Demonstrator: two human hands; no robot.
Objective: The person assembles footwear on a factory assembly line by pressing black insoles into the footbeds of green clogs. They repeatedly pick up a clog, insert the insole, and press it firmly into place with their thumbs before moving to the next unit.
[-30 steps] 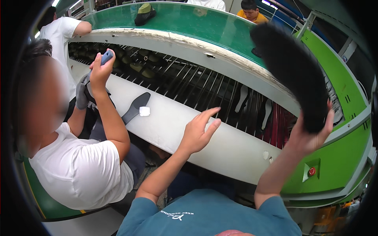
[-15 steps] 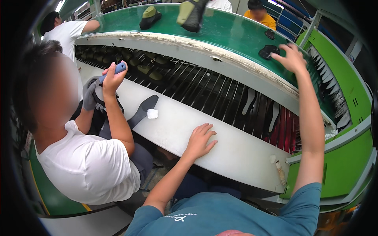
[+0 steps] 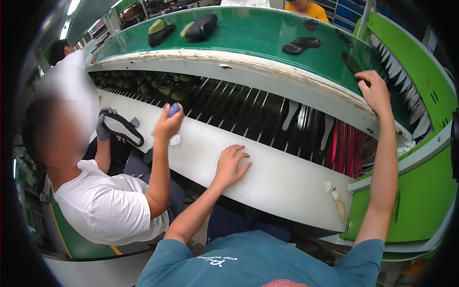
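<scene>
My left hand (image 3: 230,165) rests on the white ledge (image 3: 272,179), its fingers spread and nothing in them. Farther out on the right, my right hand (image 3: 375,91) is at the near edge of the green conveyor belt (image 3: 248,38), fingers loosely bent and apart, with nothing visible between them. Just beyond its fingertips lies a dark shoe sole (image 3: 351,62). A black sole (image 3: 301,45) lies farther left on the belt, with smaller dark soles (image 3: 311,24) toward its far side. Two black and olive shoes, one (image 3: 161,32) at the left and another (image 3: 201,27) beside it, are on the belt.
On my left a co-worker holds a dark shoe (image 3: 123,128) in a gloved hand and a blue-handled tool (image 3: 174,110) in the other. A rack of metal rods (image 3: 248,112) under the belt carries shoes and soles. Bristles line the green machine (image 3: 420,191) at right.
My right hand has come down and nearer, to the belt's edge. The shoes and soles on the belt have shifted left. The co-worker's tool hand has moved right. My left hand stays on the ledge.
</scene>
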